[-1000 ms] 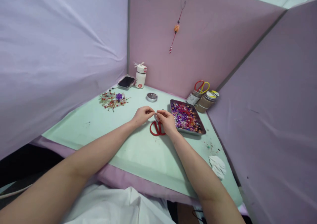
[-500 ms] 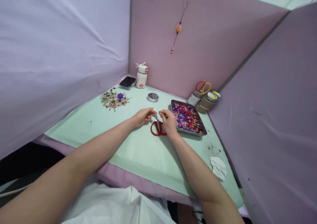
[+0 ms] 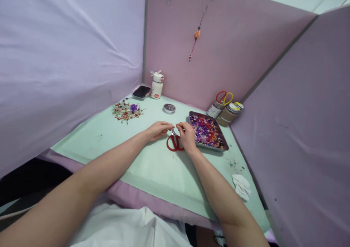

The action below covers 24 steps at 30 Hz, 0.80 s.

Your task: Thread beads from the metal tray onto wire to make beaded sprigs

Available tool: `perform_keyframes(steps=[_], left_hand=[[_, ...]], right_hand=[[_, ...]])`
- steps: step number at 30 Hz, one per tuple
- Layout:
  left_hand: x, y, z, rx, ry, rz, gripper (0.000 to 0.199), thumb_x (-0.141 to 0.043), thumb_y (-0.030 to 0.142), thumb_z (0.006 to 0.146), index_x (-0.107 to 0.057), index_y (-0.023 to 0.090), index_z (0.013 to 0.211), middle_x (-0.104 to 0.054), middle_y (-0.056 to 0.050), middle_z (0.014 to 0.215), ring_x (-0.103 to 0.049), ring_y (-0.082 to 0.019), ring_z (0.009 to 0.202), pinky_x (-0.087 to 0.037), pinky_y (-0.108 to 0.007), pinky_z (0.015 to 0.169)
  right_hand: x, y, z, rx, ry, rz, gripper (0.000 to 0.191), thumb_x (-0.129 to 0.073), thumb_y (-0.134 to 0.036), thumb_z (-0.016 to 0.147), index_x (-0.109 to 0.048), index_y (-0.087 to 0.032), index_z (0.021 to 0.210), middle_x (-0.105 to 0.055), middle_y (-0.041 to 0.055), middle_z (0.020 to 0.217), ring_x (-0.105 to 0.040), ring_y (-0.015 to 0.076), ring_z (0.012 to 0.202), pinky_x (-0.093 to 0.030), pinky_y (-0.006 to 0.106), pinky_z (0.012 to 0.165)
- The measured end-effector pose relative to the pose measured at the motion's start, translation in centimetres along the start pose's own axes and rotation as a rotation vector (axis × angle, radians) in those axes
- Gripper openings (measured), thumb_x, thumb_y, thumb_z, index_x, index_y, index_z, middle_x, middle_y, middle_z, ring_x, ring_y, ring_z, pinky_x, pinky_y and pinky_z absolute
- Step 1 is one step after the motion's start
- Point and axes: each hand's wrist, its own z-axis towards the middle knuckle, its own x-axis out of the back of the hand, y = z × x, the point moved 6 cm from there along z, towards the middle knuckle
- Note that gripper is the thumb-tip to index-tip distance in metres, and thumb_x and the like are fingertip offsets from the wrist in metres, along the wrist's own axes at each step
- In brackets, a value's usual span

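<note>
My left hand (image 3: 160, 129) is closed in a pinch over the middle of the table, its fingertips near those of my right hand (image 3: 186, 133). The right one pinches too, thumb against index finger. Whatever lies between the fingertips is too small to make out. Red-handled scissors (image 3: 172, 143) lie on the table just below the hands, blades pointing away and partly covered by my fingers. Close to the right hand's outer side stands a dark metal tray (image 3: 212, 148) heaped with purple, red and orange beads (image 3: 203, 130).
Beaded strands (image 3: 126, 113) with a purple cluster lie left. Behind are a phone (image 3: 141, 91), a white bottle (image 3: 157, 86) and a small round case (image 3: 169, 109). Jars (image 3: 229, 115), more scissors (image 3: 224, 97) and a crumpled white cloth (image 3: 241, 187) are right; a beaded string (image 3: 197, 35) hangs ahead.
The fingers of my left hand have straightened slightly while still pinching. My right hand stays nearly in place. The whole view has shifted a little; the scissors and tray rest as before.
</note>
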Motion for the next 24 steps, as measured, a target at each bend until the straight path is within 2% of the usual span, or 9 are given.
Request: perform_keyframes(steps=[7, 10, 12, 14, 16, 17, 20, 24], left_hand=[[0.5, -0.1, 0.1, -0.005, 0.058, 0.042, 0.031, -0.077, 0.038, 0.058, -0.064, 0.014, 0.074, -0.042, 0.005, 0.054, -0.03, -0.005, 0.045, -0.018, -0.022, 0.043], [0.8, -0.1, 0.3, -0.006, 0.069, 0.047, 0.031, -0.077, 0.037, 0.059, -0.064, 0.014, 0.074, -0.042, 0.005, 0.054, -0.031, -0.005, 0.045, -0.019, -0.022, 0.043], [0.8, -0.3, 0.4, 0.017, 0.07, 0.067, 0.031, -0.078, 0.037, 0.059, -0.065, 0.014, 0.076, -0.045, 0.004, 0.054, -0.03, -0.004, 0.045, -0.019, -0.022, 0.043], [1.0, -0.2, 0.4, 0.027, 0.083, 0.094, 0.031, -0.078, 0.037, 0.058, -0.066, 0.014, 0.076, -0.047, 0.003, 0.056, -0.032, -0.004, 0.046, -0.021, -0.022, 0.044], [1.1, -0.2, 0.3, 0.034, 0.102, 0.119, 0.031, -0.078, 0.037, 0.058, -0.067, 0.014, 0.076, -0.048, 0.003, 0.056, -0.033, -0.005, 0.046, -0.022, -0.022, 0.044], [1.1, -0.2, 0.3, 0.036, 0.107, 0.129, 0.031, -0.078, 0.037, 0.058, -0.067, 0.014, 0.076, -0.048, 0.003, 0.056, -0.033, -0.005, 0.046, -0.023, -0.022, 0.044], [1.1, -0.3, 0.4, 0.043, 0.099, 0.146, 0.031, -0.077, 0.038, 0.058, -0.067, 0.014, 0.076, -0.048, 0.002, 0.056, -0.033, -0.005, 0.046, -0.022, -0.022, 0.044], [1.2, -0.6, 0.6, 0.059, 0.08, 0.158, 0.033, -0.078, 0.038, 0.058, -0.067, 0.014, 0.077, -0.048, 0.002, 0.057, -0.033, -0.005, 0.046, -0.022, -0.022, 0.044]], right_hand=[[-0.7, -0.6, -0.2, 0.05, -0.089, 0.003, 0.014, -0.054, -0.026, 0.085, -0.066, -0.025, 0.08, -0.063, 0.0031, 0.084, -0.056, 0.0189, 0.085, -0.041, 0.031, 0.085], [-0.5, -1.0, 0.3, 0.091, -0.116, -0.032, 0.015, -0.052, -0.028, 0.087, -0.067, -0.026, 0.087, -0.064, 0.0041, 0.091, -0.056, 0.0188, 0.089, -0.041, 0.03, 0.086], [0.9, -0.6, 1.1, 0.085, -0.043, -0.048, 0.015, -0.053, -0.03, 0.086, -0.067, -0.025, 0.09, -0.065, 0.0048, 0.093, -0.057, 0.0188, 0.089, -0.041, 0.03, 0.085], [3.4, 0.7, 2.2, 0.048, 0.089, -0.072, 0.016, -0.053, -0.029, 0.085, -0.067, -0.024, 0.088, -0.066, 0.0049, 0.092, -0.057, 0.0188, 0.088, -0.041, 0.029, 0.085], [6.3, 2.7, 3.1, -0.031, 0.161, -0.17, 0.017, -0.052, -0.025, 0.084, -0.068, -0.022, 0.087, -0.068, 0.0048, 0.088, -0.059, 0.0187, 0.085, -0.042, 0.03, 0.083], [7.6, 3.8, 3.4, -0.08, 0.148, -0.262, 0.017, -0.051, -0.022, 0.083, -0.069, -0.021, 0.086, -0.068, 0.0051, 0.086, -0.059, 0.0187, 0.082, -0.042, 0.031, 0.082], [10.5, 7.2, 3.5, -0.23, 0.003, -0.576, 0.016, -0.056, -0.014, 0.076, -0.071, -0.019, 0.073, -0.07, 0.0077, 0.082, -0.06, 0.02, 0.079, -0.042, 0.032, 0.08], [11.6, 9.6, 2.6, -0.394, -0.211, -0.777, 0.014, -0.063, -0.016, 0.072, -0.074, -0.023, 0.074, -0.073, 0.0074, 0.086, -0.062, 0.0219, 0.083, -0.04, 0.033, 0.078]])
